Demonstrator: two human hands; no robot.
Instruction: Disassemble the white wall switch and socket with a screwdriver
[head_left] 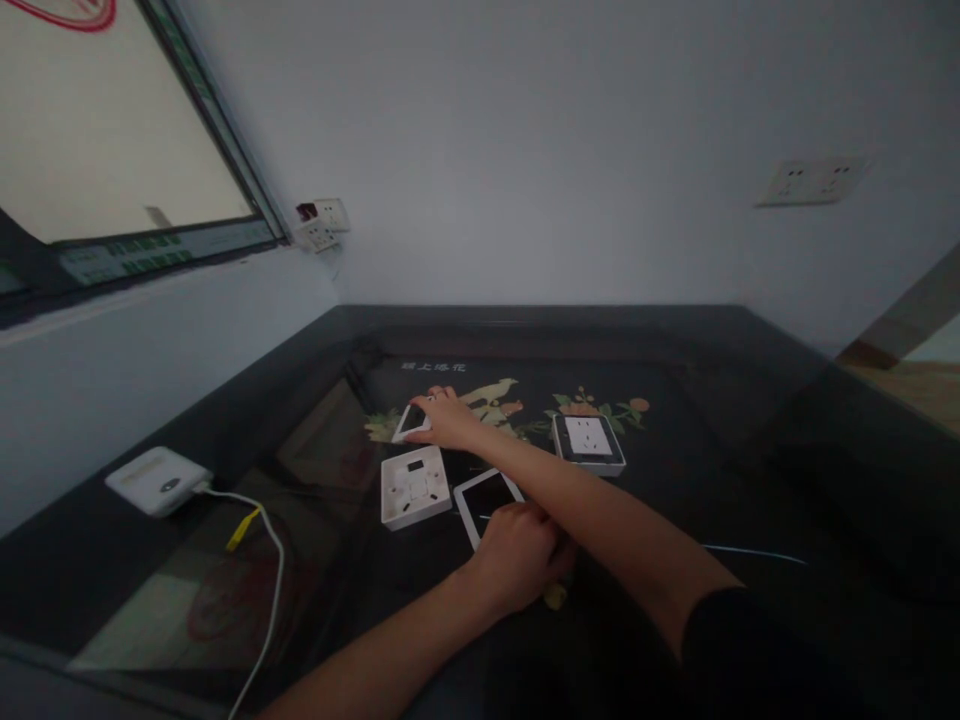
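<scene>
On the glossy tabletop [690, 400], the right hand [448, 418] holds a flat white frame [400, 429].

a room, likely in a home, with window [135, 130], wall socket [814, 182] and flower-patterned table [712, 440].

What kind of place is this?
Probably a room in a home or small office, though I can't tell which. There's a window, a double socket on a pale wall, and a glossy dark table against it.
</scene>
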